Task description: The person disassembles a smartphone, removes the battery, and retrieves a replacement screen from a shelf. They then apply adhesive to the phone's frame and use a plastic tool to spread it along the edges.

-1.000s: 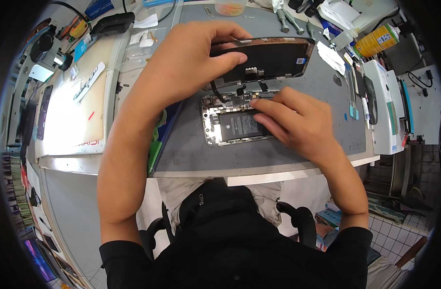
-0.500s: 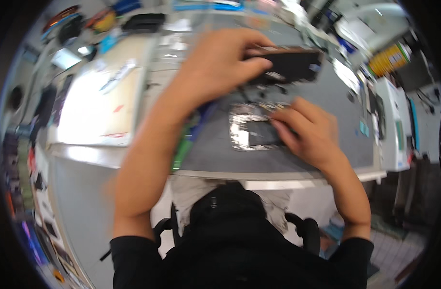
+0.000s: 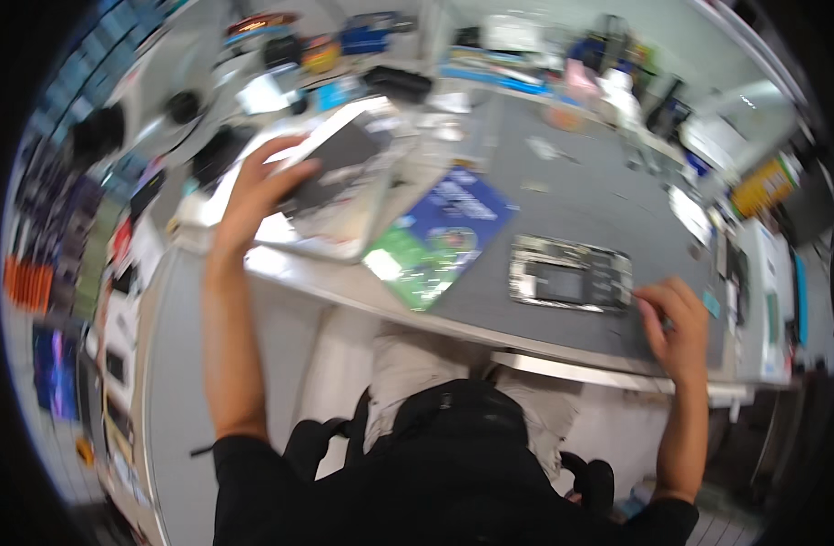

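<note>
At the left, my left hand (image 3: 258, 191) pinches a dark, flat phone screen panel (image 3: 344, 146) by its near edge. The panel is tilted and smeared by motion, above a white board. An opened phone body (image 3: 572, 284) lies on the grey mat at the right of the middle, its silver circuitry and dark battery bared. Just off the phone's right edge is my right hand (image 3: 679, 328), fingers curled towards the thumb. What lies between these fingers, if anything, is too small to make out.
A blue and green booklet (image 3: 444, 237) lies across the mat's left edge (image 3: 526, 136). White boxes stand at the right, with a yellow can (image 3: 763, 187) behind. A black case (image 3: 399, 84) and assorted supplies line the back.
My left hand has carried the panel from above the phone body to the far left. My right hand has drawn off the phone body to its right side. The view has shifted left.
</note>
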`<state>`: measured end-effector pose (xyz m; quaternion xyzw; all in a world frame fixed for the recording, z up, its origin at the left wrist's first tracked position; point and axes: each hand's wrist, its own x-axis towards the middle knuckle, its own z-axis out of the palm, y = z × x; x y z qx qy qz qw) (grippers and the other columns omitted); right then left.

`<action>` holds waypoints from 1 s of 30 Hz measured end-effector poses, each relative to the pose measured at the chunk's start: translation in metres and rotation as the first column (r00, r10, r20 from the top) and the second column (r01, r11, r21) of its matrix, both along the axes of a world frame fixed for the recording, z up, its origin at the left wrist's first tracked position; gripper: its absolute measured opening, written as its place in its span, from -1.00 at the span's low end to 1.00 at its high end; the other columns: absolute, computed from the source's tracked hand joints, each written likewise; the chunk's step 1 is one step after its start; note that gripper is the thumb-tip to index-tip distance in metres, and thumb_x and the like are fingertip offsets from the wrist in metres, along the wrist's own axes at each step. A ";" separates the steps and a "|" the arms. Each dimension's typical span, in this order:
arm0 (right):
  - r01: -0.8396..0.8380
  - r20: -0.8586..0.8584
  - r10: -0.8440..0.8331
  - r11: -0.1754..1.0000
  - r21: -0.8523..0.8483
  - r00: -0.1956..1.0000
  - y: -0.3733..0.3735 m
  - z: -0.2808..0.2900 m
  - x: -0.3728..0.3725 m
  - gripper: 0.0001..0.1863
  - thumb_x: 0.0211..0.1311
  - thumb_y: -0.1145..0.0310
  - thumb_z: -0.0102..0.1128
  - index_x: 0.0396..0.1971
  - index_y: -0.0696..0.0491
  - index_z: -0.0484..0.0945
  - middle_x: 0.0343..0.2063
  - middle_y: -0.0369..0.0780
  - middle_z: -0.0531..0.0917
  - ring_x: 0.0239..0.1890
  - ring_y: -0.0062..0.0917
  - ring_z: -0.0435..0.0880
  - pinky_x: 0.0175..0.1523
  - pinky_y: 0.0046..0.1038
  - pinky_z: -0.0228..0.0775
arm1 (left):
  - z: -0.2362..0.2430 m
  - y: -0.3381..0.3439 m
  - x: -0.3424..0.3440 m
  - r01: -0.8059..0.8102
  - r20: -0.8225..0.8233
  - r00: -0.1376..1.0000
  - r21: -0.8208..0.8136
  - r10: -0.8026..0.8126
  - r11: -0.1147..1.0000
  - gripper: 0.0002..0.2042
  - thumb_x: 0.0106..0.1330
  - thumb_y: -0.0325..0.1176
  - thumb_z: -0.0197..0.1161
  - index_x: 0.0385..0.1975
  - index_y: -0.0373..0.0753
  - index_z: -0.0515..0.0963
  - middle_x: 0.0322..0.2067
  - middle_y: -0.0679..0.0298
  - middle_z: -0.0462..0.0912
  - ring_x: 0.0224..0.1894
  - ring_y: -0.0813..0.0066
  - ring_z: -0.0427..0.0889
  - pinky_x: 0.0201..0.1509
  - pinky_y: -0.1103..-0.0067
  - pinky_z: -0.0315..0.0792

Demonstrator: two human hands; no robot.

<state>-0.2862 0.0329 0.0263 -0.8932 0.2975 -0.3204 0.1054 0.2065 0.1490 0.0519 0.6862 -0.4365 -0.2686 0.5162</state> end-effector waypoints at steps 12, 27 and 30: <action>0.256 -0.011 -0.256 0.965 0.052 0.967 -0.001 -0.001 -0.079 -0.91 0.24 0.48 0.33 -0.27 0.02 0.70 -0.47 -0.25 0.58 -0.51 -0.47 0.56 -0.38 -0.46 0.40 | -0.055 0.029 0.124 -0.053 0.403 0.915 0.189 -0.028 0.980 -0.65 0.40 -0.36 0.23 0.00 -0.57 0.58 -0.07 0.24 0.69 -0.10 0.61 0.55 0.11 0.63 0.37; 0.568 -0.207 -0.557 0.823 -0.010 0.804 -0.022 0.014 -0.159 -0.81 0.23 0.36 0.38 -0.16 0.00 0.72 -0.27 -0.24 0.68 -0.31 -0.38 0.67 -0.19 -0.37 0.51 | -0.036 0.063 -0.045 0.044 0.642 0.766 -0.117 0.041 0.992 -0.62 0.46 -0.45 0.17 0.25 -0.35 0.48 0.19 0.07 0.59 0.28 0.23 0.51 0.41 0.36 0.29; 0.511 -0.353 -0.509 0.854 -0.095 0.785 -0.032 0.017 -0.150 -0.69 0.19 0.31 0.41 -0.04 -0.04 0.69 -0.13 -0.26 0.68 -0.16 -0.32 0.70 -0.04 -0.32 0.55 | -0.022 0.035 -0.165 0.338 0.610 0.740 0.025 -0.282 0.941 -0.40 0.18 -0.40 0.45 0.26 -0.28 0.44 0.21 0.03 0.53 0.29 0.11 0.49 0.38 0.33 0.33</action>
